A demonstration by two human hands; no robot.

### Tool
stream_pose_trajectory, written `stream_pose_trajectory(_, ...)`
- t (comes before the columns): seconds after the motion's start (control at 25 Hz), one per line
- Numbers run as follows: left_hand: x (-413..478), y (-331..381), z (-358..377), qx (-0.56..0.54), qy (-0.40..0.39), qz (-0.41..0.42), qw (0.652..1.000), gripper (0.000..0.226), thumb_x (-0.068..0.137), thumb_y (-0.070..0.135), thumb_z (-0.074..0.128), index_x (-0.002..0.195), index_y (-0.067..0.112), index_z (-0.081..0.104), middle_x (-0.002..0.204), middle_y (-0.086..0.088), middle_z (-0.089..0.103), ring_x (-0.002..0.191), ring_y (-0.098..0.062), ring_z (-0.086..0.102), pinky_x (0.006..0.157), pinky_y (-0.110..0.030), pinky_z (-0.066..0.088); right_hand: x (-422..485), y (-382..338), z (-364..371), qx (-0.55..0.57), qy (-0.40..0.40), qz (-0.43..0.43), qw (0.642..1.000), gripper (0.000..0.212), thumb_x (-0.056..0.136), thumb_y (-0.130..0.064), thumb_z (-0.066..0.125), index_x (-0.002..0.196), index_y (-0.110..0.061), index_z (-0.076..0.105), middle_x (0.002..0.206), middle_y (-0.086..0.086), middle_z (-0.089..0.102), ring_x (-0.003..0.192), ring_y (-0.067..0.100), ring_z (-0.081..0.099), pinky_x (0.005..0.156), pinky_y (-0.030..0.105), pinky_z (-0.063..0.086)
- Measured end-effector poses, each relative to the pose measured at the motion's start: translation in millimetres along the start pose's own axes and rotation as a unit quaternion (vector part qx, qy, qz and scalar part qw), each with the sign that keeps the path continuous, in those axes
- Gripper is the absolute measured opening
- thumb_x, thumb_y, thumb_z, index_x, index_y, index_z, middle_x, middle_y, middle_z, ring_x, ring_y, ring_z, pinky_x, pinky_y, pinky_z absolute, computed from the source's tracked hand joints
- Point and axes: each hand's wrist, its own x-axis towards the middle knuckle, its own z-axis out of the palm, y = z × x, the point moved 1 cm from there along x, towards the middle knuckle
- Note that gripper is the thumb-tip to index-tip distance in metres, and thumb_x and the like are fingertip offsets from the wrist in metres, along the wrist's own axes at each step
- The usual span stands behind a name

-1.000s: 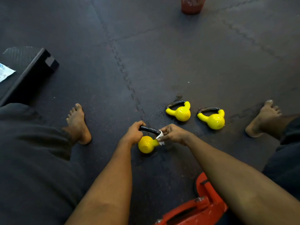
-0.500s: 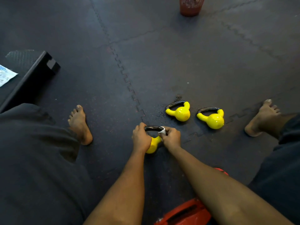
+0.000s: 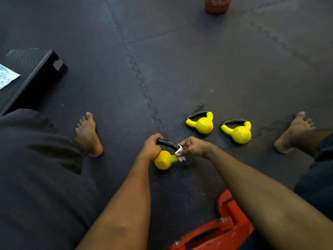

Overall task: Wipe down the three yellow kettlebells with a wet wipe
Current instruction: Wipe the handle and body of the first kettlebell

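Right fingers (image 3: 183, 144) pinch a small white wipe (image 3: 180, 152) against the right end of a black handle (image 3: 167, 144), where it meets the yellow horn; the right hand (image 3: 195, 147) is thus clenched on the wipe. The left hand (image 3: 151, 147) is closed around the handle's left end, steadying the near kettlebell (image 3: 164, 159) — a glossy yellow, rounded body tipped on its side on the mat (image 3: 180, 69). Three kettlebells in all: the near one between the hands, and two more lying on their sides farther off and to the right, the middle kettlebell (image 3: 202, 124) and the far kettlebell (image 3: 238, 133), just beside each other but apart. Each has the same shape — smooth shiny yellow bulb, two yellow horns, one dark curved grip. The mat is dark rubber, matt and speckled, laid as interlocking tiles with toothed seams; loose dark grit lies near the middle kettlebell. Two bare feet rest flat on it, the left foot (image 3: 89, 135) and right foot (image 3: 295, 134), flanking the group. Two forearms run in from the lower edge. One red metal frame (image 3: 216, 230) with bolts lies at bottom; one black bench (image 3: 34, 78) at left carries a pale printed packet (image 3: 6, 76); one reddish container (image 3: 217, 5) stands at the top edge.
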Motion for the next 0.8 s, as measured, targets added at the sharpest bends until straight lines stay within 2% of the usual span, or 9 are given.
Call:
stream_pose_trajectory(0.08,0,-1,0,-0.008,-0.003,-0.011,1.000,0.040,0.070,-0.017,0.038,0.087,0.015,0.054,0.086,-0.009,0.051,0.083,-0.021,0.045,0.069,-0.028,0.035,-2,1,2,0.006,0.020,-0.010,1.000,0.019,0.080,-0.006,0.075,0.099,-0.003,0.073,0.087,0.012,0.070,0.078,0.016,0.061,0.071,0.024,0.050)
stream_pose_trajectory(0.2,-4,-1,-2,-0.020,0.004,-0.022,1.000,0.040,0.073,-0.016,0.039,0.091,0.016,0.054,0.089,-0.009,0.053,0.084,-0.019,0.047,0.068,-0.026,0.037,0,5,9,-0.017,0.140,-0.037,0.989,0.019,0.079,-0.009,0.077,0.097,-0.008,0.074,0.077,0.002,0.071,0.069,0.003,0.058,0.065,0.020,0.047)
stream_pose_trajectory(0.36,-3,-1,3,-0.052,-0.005,-0.020,0.998,0.041,0.074,-0.015,0.039,0.094,0.019,0.051,0.090,-0.006,0.056,0.084,-0.017,0.049,0.064,-0.026,0.040,4,15,25,-0.055,0.348,-0.036,0.935,0.025,0.075,-0.017,0.081,0.099,-0.013,0.077,0.081,0.000,0.072,0.077,0.004,0.060,0.068,0.023,0.048)
stream_pose_trajectory(0.44,-5,-1,5,-0.069,-0.006,-0.018,0.997,0.039,0.076,-0.013,0.041,0.095,0.020,0.051,0.089,-0.005,0.057,0.083,-0.017,0.051,0.064,-0.023,0.041,7,16,34,-0.046,0.419,-0.049,0.906,0.026,0.075,-0.014,0.078,0.101,-0.015,0.077,0.083,0.000,0.074,0.075,0.007,0.064,0.070,0.027,0.053)
stream_pose_trajectory(0.52,-6,-2,7,-0.088,0.005,-0.018,0.996,0.036,0.078,-0.011,0.044,0.095,0.019,0.051,0.090,-0.005,0.059,0.083,-0.017,0.051,0.066,-0.027,0.041,11,13,37,-0.067,0.454,-0.070,0.885,0.027,0.078,-0.018,0.072,0.104,-0.021,0.076,0.081,0.005,0.075,0.075,0.015,0.066,0.069,0.033,0.053)
stream_pose_trajectory(0.6,-5,-3,8,-0.095,0.006,-0.021,0.995,0.032,0.080,-0.009,0.045,0.096,0.019,0.051,0.092,-0.007,0.060,0.082,-0.016,0.051,0.067,-0.029,0.041,14,11,40,-0.126,0.482,-0.057,0.865,0.028,0.084,-0.024,0.066,0.112,-0.027,0.072,0.082,0.009,0.066,0.075,0.023,0.061,0.068,0.031,0.045)
stream_pose_trajectory(0.72,-2,-2,7,-0.074,-0.011,-0.013,0.997,0.029,0.082,-0.006,0.045,0.096,0.018,0.050,0.098,-0.008,0.065,0.086,-0.019,0.055,0.067,-0.030,0.040,12,7,52,-0.183,0.505,-0.050,0.842,0.033,0.088,-0.016,0.061,0.118,-0.026,0.068,0.086,0.005,0.050,0.074,0.019,0.049,0.070,0.028,0.039)
stream_pose_trajectory(0.8,-2,-3,7,-0.061,-0.020,-0.010,0.998,0.026,0.083,-0.005,0.045,0.097,0.017,0.050,0.098,-0.006,0.066,0.087,-0.020,0.057,0.070,-0.028,0.040,11,2,49,-0.242,0.483,-0.065,0.839,0.031,0.085,-0.016,0.063,0.114,-0.025,0.069,0.083,0.006,0.054,0.074,0.023,0.053,0.067,0.028,0.039)
